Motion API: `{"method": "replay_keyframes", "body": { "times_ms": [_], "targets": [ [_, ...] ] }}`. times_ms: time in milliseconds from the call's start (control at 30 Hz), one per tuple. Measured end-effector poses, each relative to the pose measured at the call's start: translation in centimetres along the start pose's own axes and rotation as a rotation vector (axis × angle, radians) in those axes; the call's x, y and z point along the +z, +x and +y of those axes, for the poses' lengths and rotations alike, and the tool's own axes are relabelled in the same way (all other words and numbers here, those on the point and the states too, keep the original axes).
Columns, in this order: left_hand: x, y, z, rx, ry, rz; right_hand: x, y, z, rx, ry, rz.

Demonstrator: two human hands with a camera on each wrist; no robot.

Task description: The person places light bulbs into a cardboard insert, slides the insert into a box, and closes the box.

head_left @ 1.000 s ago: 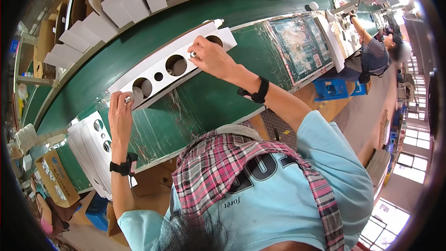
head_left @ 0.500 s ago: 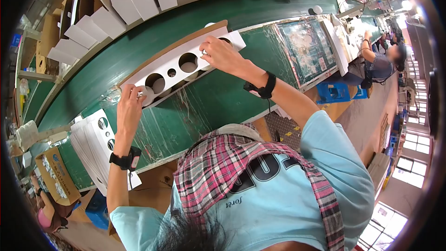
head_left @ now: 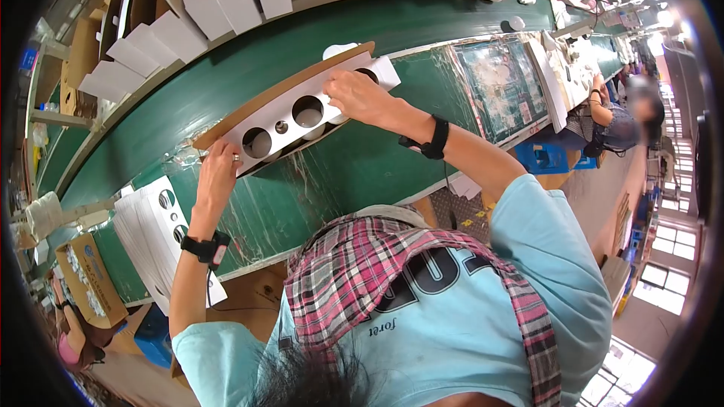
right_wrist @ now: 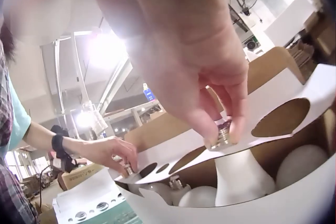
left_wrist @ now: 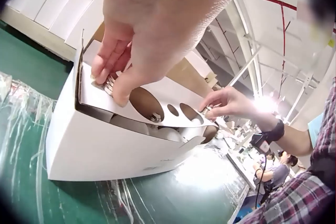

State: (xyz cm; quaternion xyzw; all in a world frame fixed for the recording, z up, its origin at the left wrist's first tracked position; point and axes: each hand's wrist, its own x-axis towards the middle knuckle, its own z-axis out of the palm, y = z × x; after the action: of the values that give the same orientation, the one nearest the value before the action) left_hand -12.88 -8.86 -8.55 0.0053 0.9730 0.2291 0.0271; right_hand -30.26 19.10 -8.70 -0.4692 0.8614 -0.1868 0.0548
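Observation:
A long white carton (left_wrist: 115, 150) on the green table holds several white light bulbs. Over them lies a white cardboard insert (head_left: 249, 130) with large and small round holes. At its left end in the head view, my left hand (head_left: 216, 175) pinches a bulb's metal screw cap (left_wrist: 109, 84) between thumb and fingers. Near the other end my right hand (head_left: 367, 98) pinches the metal cap (right_wrist: 223, 133) of another light bulb (right_wrist: 239, 176), whose white body hangs below the insert's edge. More bulbs (right_wrist: 304, 166) lie inside, partly hidden by the carton wall.
A stack of white cut-out inserts (head_left: 143, 237) lies to the left on the table. White cartons (head_left: 211, 11) stand in a row on the far shelf. A loose bulb (head_left: 516, 23) is at the far right, and another worker (head_left: 607, 117) sits further along the bench.
Both hands and the carton have shifted slightly right in the head view. The carton's brown back flap shows more, and both hands keep their pinch on the caps.

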Motion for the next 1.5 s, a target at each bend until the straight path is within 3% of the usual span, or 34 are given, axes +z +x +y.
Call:
{"method": "replay_keyframes", "body": {
  "times_ms": [67, 200, 367, 467, 500, 600, 700, 800, 833, 933, 967, 1100, 1300, 1500],
  "targets": [
    [0.3, -0.1, 0.4, -0.011, 0.043, 0.001, 0.7, -0.1, 1.0, -0.047, 0.065, 0.045],
    [2.1, 0.0, -1.2, 0.003, 0.111, 0.05, 3.8, -0.6, 0.6, -0.104, -0.081, -0.063],
    [2.5, 0.2, -0.5, 0.005, 0.234, 0.007, 3.2, -0.2, 0.9, 0.033, -0.068, -0.167],
    [3.6, 0.3, -0.6, 0.085, 0.318, 0.061, 3.8, -0.7, 2.0, -0.054, -0.06, -0.018],
    [3.9, 0.0, -0.6, 0.077, 0.289, 0.061, 4.1, -0.9, 2.3, 0.007, -0.079, -0.11],
    [4.0, -0.2, -1.1, 0.057, 0.241, 0.043, 4.1, -0.7, 2.0, 0.01, -0.138, -0.146],
    [5.1, 0.1, -3.3, 0.059, 0.187, 0.05, 4.0, -0.8, 1.3, -0.016, -0.072, -0.067],
    [4.5, 0.8, -1.6, -0.051, 0.261, -0.045, 4.4, -2.0, 1.7, 0.009, -0.029, -0.012],
    [4.8, 1.1, -1.6, -0.011, 0.341, -0.058, 4.3, -2.2, 1.5, 0.016, -0.021, 0.002],
    [3.7, 2.1, 2.9, 0.219, 0.226, 0.227, 4.9, -2.3, 1.5, 0.02, 0.059, 0.055],
    [3.8, 2.8, 3.9, 0.21, 0.15, 0.203, 5.2, -2.4, 1.6, 0.023, 0.062, 0.056],
    [6.9, 4.7, 4.7, 0.123, 0.308, 0.295, 4.7, -2.6, 1.5, 0.035, 0.136, 0.038],
    [4.9, 8.7, 4.8, -0.073, 0.218, -0.102, 5.1, -2.9, 1.6, 0.03, 0.109, 0.048],
    [3.9, 10.3, 4.1, -0.03, 0.165, -0.373, 5.3, -3.0, 1.7, 0.011, 0.117, 0.109]
  ]
}}
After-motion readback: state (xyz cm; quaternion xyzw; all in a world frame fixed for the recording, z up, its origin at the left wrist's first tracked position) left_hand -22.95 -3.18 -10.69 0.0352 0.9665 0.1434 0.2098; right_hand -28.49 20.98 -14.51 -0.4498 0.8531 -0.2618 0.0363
